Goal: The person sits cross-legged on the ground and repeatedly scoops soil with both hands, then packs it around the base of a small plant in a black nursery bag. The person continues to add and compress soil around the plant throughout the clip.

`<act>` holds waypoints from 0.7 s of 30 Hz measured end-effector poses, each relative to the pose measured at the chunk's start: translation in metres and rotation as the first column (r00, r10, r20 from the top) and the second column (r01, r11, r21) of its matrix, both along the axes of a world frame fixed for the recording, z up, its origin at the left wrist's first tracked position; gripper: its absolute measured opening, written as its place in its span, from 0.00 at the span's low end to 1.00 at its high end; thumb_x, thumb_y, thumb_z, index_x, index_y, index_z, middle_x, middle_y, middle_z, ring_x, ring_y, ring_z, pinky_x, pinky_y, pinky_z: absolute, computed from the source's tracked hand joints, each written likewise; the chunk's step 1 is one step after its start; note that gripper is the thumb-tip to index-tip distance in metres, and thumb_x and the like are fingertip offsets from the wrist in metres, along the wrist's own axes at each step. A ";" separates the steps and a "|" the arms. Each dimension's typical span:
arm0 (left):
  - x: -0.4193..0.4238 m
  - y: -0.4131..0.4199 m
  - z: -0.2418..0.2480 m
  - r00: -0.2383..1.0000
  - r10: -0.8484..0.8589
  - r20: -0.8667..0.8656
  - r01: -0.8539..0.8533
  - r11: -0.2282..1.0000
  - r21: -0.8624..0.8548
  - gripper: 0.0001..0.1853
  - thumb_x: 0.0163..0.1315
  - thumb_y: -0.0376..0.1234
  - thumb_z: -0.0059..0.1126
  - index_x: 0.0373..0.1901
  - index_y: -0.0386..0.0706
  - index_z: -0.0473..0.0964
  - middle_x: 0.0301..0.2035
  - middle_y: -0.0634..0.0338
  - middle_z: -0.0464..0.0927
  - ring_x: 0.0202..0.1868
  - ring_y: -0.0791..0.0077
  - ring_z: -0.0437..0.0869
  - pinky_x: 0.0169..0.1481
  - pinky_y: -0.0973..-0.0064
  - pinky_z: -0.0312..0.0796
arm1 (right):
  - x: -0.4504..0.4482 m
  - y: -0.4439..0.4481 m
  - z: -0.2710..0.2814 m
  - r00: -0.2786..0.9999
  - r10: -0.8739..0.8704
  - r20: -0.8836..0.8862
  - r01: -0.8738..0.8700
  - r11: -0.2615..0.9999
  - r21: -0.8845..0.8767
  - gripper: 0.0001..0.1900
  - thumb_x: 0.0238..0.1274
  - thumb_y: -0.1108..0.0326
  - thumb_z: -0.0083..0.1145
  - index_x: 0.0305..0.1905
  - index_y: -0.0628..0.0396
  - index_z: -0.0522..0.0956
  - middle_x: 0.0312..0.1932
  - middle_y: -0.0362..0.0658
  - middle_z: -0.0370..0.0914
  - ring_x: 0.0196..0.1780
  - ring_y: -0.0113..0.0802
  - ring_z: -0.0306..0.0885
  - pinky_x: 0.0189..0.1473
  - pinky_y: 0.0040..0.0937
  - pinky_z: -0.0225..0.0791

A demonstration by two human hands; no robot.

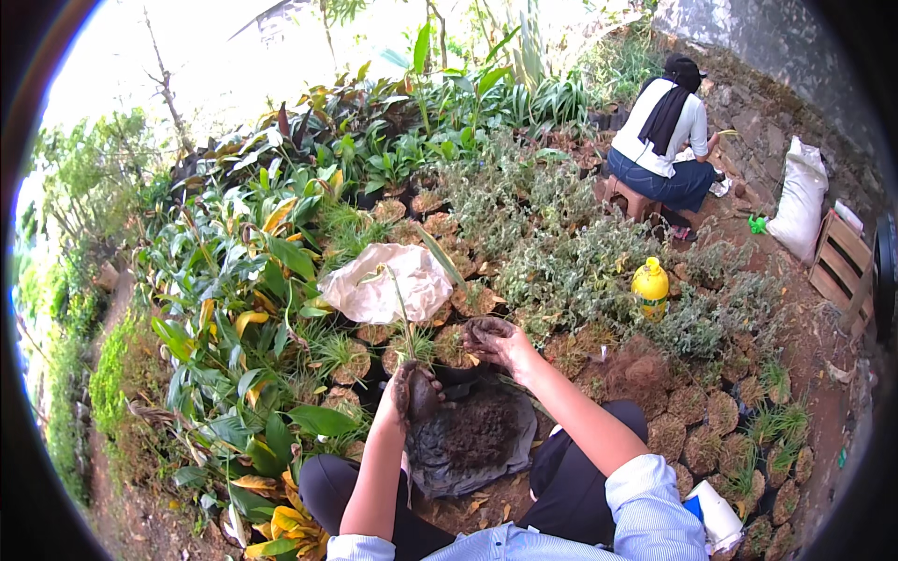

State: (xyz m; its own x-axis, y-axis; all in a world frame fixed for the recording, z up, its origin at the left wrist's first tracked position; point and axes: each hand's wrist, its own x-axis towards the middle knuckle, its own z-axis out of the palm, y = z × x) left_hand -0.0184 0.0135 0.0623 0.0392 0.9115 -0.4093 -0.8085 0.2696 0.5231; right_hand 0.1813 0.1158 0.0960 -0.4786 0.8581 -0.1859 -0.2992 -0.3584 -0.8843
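My left hand (415, 393), coated in dark soil, is closed around a soil ball, from which a thin green plant stem (401, 301) rises. To its upper right is my right hand (497, 341), also muddy, with its fingers curled; whether they hold any soil cannot be seen. Below both hands a dark plastic sheet (515, 459) lies on the ground between my knees, bearing a heap of loose dark soil (480, 428). A crumpled whitish plastic bag (421, 280) rests on the potted plants just beyond my hands.
Leafy plants (259, 266) crowd the left. A yellow bottle (650, 284) stands among grey-green plants, with brown fibre (635, 372) nearer me. Several potted grasses (722, 442) and a white roll (715, 515) lie at lower right. Farther off, a person (663, 133) sits near a white sack (800, 200) and wooden crate (838, 263).
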 end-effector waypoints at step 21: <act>0.002 0.000 0.005 0.999 -0.012 -0.040 0.012 1.000 -0.009 0.19 0.62 0.45 0.44 0.29 0.36 0.71 0.22 0.50 0.76 0.23 0.59 0.79 0.31 0.64 0.76 | 0.005 0.007 -0.011 0.931 0.093 -0.354 -0.122 0.991 -0.060 0.13 0.61 0.70 0.51 0.48 0.64 0.71 0.47 0.49 0.75 0.47 0.38 0.77 0.47 0.34 0.73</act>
